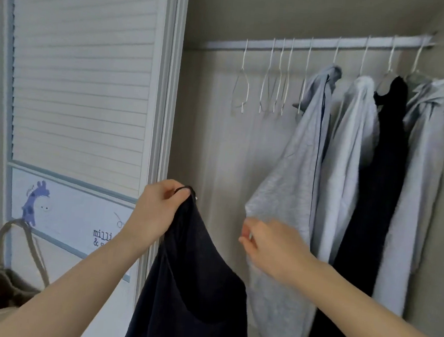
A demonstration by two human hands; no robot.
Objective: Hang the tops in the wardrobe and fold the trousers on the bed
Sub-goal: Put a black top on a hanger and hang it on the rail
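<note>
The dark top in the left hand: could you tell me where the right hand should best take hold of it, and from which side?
Probably the free strap. The left hand pinches one strap of the dark top, so the neckline scoops down to its right. The right hand, apart from it, could come in from the right and pinch the opposite strap; that would spread the shoulders for an empty hanger.
</note>
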